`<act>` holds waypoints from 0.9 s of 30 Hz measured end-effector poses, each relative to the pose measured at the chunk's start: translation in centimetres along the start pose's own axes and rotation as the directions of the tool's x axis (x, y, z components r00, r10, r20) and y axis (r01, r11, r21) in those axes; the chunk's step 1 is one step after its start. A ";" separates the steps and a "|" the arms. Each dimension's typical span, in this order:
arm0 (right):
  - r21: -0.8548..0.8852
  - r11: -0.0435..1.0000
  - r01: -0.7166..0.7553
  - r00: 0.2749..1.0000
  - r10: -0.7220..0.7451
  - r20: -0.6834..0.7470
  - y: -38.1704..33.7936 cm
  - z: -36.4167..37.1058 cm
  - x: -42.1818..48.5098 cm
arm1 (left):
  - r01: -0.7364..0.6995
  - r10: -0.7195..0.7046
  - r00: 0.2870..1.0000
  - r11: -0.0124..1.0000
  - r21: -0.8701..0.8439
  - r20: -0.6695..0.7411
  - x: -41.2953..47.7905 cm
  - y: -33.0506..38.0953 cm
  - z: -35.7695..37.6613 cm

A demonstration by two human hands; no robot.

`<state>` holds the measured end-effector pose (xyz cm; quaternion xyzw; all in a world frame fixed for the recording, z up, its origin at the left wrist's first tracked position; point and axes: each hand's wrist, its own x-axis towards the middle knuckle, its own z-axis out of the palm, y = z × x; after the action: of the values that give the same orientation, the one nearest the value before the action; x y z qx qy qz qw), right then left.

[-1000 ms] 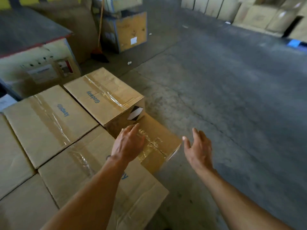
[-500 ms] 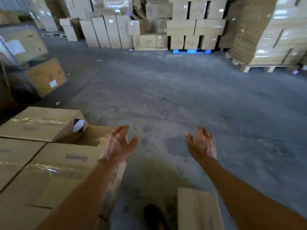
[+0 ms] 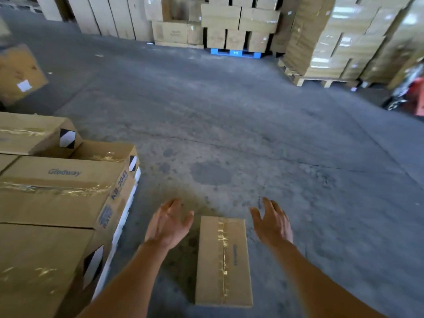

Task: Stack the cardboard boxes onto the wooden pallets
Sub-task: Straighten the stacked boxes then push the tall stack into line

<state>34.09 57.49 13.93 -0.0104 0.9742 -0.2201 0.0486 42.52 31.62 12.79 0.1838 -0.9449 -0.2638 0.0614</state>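
A taped cardboard box (image 3: 223, 260) lies flat on the concrete floor right in front of me. My left hand (image 3: 168, 222) hovers open just left of its far end, fingers spread. My right hand (image 3: 273, 222) hovers open just right of that end. Neither hand touches the box. At the left stands a stack of cardboard boxes (image 3: 57, 191) with tape and blue print on top; one smaller box (image 3: 105, 151) sits lower at its far corner. The pallet beneath this stack is hidden.
Across the floor stand tall stacks of boxes (image 3: 241, 21), one on a blue pallet (image 3: 235, 52) and one on a wooden pallet (image 3: 321, 80). A tilted crate (image 3: 19, 73) sits at far left. A red machine (image 3: 415, 95) is at the right edge.
My view has swung from the stacked boxes to the open floor. Both hands left the stack and came down beside a box on the floor that came into view.
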 end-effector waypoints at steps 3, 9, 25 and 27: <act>-0.022 0.994 0.109 0.994 -0.108 0.030 0.5 -0.1 2.3 | 0.019 -0.019 1.000 1.000 0.008 0.014 0.2 1.4 3.0; -0.116 0.942 0.315 0.943 -0.297 0.148 3.9 3.7 13.3 | 0.195 -0.195 0.981 0.981 -0.023 -0.012 5.0 3.2 13.2; -0.115 0.525 0.843 0.415 -0.500 0.760 19.9 37.4 35.8 | 0.912 -0.995 0.089 0.060 -0.406 0.054 -2.7 2.9 55.4; -0.132 0.489 0.862 0.400 -0.498 0.770 22.5 41.6 37.6 | 0.900 -0.998 0.015 -0.015 -0.435 0.066 -4.1 1.4 59.9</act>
<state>0.79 58.45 -36.47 -0.5142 0.8101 0.0689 0.2731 33.11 62.78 -37.68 0.8019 -0.4679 -0.3710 0.0207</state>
